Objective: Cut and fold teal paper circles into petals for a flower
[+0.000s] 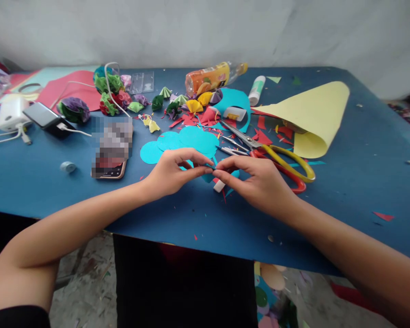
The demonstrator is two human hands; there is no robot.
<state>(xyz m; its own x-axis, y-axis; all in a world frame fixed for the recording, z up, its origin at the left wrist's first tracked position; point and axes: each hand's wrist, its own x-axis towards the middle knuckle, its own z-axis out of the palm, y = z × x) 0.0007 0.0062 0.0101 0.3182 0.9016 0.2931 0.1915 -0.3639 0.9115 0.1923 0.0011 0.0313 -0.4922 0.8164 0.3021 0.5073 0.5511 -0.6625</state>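
Fingertip to fingertip, my left hand (177,172) and my right hand (261,182) pinch a small piece of blue paper (211,166) between them. Most of that piece is hidden by the fingers. Just behind my left hand lie several overlapping light-blue paper circles (187,140). Beyond my right hand rest scissors (276,157) with one yellow and one red handle. A silver pen-like tool (234,150) lies by the blades. Below my right fingertips is a small white block (219,185), partly covered.
Red paper scraps (261,136), folded paper flowers (193,106), an orange-labelled bottle (212,77) and a glue stick (257,90) lie toward the back. A rolled yellow sheet (314,114) is at the right. A phone (122,171) and a cabled power bank (49,119) sit left.
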